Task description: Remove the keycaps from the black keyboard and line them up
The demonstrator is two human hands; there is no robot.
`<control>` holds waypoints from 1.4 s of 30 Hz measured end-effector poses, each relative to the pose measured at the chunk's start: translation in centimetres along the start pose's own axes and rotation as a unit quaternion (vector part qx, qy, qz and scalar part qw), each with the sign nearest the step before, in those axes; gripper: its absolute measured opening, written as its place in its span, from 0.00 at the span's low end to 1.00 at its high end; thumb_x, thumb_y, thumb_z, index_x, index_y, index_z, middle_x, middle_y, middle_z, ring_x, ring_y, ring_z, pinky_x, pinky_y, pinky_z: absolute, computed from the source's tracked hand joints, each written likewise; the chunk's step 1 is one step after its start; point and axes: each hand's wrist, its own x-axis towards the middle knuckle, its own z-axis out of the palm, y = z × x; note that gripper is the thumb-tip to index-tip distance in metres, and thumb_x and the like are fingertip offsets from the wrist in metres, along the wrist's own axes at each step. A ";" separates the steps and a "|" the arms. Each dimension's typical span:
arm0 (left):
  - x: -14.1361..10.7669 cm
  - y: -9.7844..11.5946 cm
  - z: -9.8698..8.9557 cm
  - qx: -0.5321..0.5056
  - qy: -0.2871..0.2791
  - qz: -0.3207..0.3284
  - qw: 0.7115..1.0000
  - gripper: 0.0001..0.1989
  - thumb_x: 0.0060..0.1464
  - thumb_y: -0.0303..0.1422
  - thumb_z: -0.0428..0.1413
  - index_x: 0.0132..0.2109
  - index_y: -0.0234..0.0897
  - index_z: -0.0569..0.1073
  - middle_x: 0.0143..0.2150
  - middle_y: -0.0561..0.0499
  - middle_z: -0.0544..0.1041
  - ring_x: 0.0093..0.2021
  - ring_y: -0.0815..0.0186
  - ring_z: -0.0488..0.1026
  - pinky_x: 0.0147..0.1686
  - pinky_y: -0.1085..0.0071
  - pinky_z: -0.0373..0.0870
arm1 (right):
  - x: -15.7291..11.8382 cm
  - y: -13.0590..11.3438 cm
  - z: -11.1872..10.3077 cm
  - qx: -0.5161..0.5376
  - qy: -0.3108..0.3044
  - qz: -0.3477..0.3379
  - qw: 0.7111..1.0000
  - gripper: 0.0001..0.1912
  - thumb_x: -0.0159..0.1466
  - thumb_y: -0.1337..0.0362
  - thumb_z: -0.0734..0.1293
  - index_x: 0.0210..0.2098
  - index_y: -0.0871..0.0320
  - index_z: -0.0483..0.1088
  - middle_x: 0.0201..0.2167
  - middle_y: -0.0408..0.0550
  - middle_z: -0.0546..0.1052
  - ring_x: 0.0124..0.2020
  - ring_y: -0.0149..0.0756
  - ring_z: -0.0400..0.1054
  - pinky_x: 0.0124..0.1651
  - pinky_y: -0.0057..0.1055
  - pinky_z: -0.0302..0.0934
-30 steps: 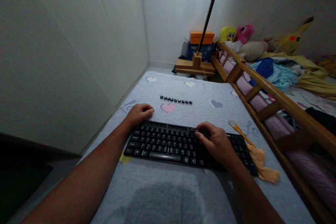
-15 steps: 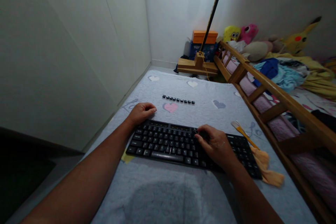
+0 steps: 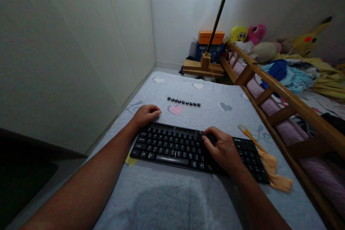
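A black keyboard [image 3: 167, 143] lies across the bed in front of me. My right hand [image 3: 219, 147] is over its right part, thumb and forefinger pinched together at the top row. Whatever is between those fingertips is too small and dark to make out. My left hand [image 3: 147, 115] rests at the keyboard's back left corner, fingers curled in and nothing visible in them. Beyond the keyboard, several small black keycaps [image 3: 183, 102] form a line on the sheet. Along the keyboard's top edge, key places look bare.
A brush [image 3: 252, 137] with a yellow handle and an orange cloth [image 3: 275, 176] lie right of the keyboard. Yellow material [image 3: 131, 161] pokes out under its left end. A wooden rail [image 3: 280, 90] runs along the right; a white cabinet [image 3: 107, 43] stands left.
My right thumb has come slightly up, closer to the forefinger. My left hand, the keyboard and the keycap row stay as they were.
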 end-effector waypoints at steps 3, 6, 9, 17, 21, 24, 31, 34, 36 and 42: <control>0.0 0.2 0.0 0.001 -0.001 -0.006 1.000 0.16 0.48 0.43 0.56 0.32 0.33 0.76 0.29 0.50 0.77 0.29 0.65 0.71 0.33 0.70 0.66 | 0.0 0.0 0.1 0.017 0.012 0.037 0.999 0.06 0.62 0.63 0.63 0.31 0.58 0.70 0.26 0.43 0.75 0.28 0.33 0.69 0.33 0.28 0.60; 0.0 0.2 0.0 -0.001 -0.001 -0.006 1.000 0.15 0.48 0.43 0.55 0.33 0.33 0.76 0.29 0.51 0.77 0.29 0.65 0.71 0.33 0.70 0.67 | 0.0 0.0 0.1 0.017 0.010 0.030 0.999 0.06 0.62 0.63 0.63 0.31 0.58 0.70 0.27 0.43 0.75 0.29 0.33 0.69 0.34 0.28 0.60; 0.0 0.0 0.0 0.000 0.002 -0.004 1.000 0.15 0.49 0.42 0.55 0.33 0.33 0.76 0.29 0.51 0.77 0.30 0.66 0.72 0.34 0.70 0.67 | -0.1 -0.1 0.0 0.012 0.003 0.011 1.000 0.05 0.61 0.64 0.63 0.32 0.58 0.70 0.27 0.43 0.74 0.29 0.32 0.68 0.34 0.27 0.59; 0.0 0.0 0.0 0.008 -0.001 0.000 1.000 0.16 0.49 0.44 0.55 0.32 0.34 0.76 0.29 0.50 0.77 0.30 0.65 0.71 0.34 0.70 0.66 | 0.1 0.3 -0.3 0.022 0.001 0.037 0.999 0.06 0.61 0.63 0.63 0.32 0.57 0.70 0.26 0.43 0.75 0.28 0.33 0.69 0.34 0.28 0.60; -0.1 0.1 0.0 0.008 -0.002 0.000 1.000 0.16 0.49 0.44 0.55 0.32 0.34 0.76 0.29 0.50 0.77 0.30 0.65 0.71 0.34 0.69 0.67 | 0.0 0.4 -0.3 0.029 0.001 0.042 0.999 0.06 0.61 0.62 0.64 0.33 0.57 0.71 0.26 0.42 0.75 0.26 0.32 0.68 0.32 0.27 0.60; -0.1 0.2 0.0 0.006 -0.001 -0.001 1.000 0.16 0.48 0.44 0.55 0.32 0.34 0.76 0.29 0.50 0.78 0.30 0.65 0.72 0.33 0.70 0.67 | -0.1 0.2 -0.1 0.016 0.004 0.029 0.999 0.06 0.62 0.61 0.64 0.32 0.57 0.70 0.24 0.42 0.74 0.25 0.32 0.67 0.31 0.27 0.59; 0.0 -0.2 0.0 0.009 -0.002 -0.002 1.000 0.15 0.50 0.42 0.55 0.34 0.33 0.77 0.30 0.50 0.78 0.30 0.65 0.72 0.34 0.70 0.67 | -0.2 -0.5 0.3 -0.031 0.000 -0.024 0.999 0.05 0.62 0.64 0.63 0.31 0.58 0.68 0.27 0.45 0.74 0.29 0.34 0.68 0.34 0.28 0.59; 0.0 -0.3 0.0 0.009 -0.003 -0.002 1.000 0.16 0.50 0.43 0.55 0.34 0.33 0.77 0.30 0.50 0.78 0.30 0.65 0.72 0.34 0.70 0.67 | -0.2 -0.5 0.3 -0.021 0.003 -0.022 1.000 0.04 0.62 0.65 0.62 0.32 0.58 0.68 0.28 0.45 0.74 0.29 0.34 0.69 0.35 0.28 0.60; 0.0 -0.3 0.0 0.008 -0.002 -0.004 1.000 0.16 0.49 0.43 0.55 0.34 0.33 0.77 0.30 0.50 0.78 0.30 0.65 0.72 0.33 0.70 0.67 | -0.2 -0.6 0.2 -0.009 0.003 -0.003 1.000 0.05 0.62 0.65 0.63 0.31 0.57 0.69 0.26 0.43 0.74 0.28 0.33 0.69 0.33 0.27 0.59; 0.0 0.1 0.0 0.002 -0.004 -0.006 1.000 0.16 0.49 0.43 0.55 0.33 0.33 0.76 0.30 0.50 0.78 0.30 0.65 0.71 0.33 0.70 0.66 | -0.3 -0.6 0.0 0.000 0.007 0.028 1.000 0.06 0.62 0.63 0.63 0.30 0.57 0.69 0.23 0.42 0.74 0.25 0.32 0.68 0.31 0.27 0.59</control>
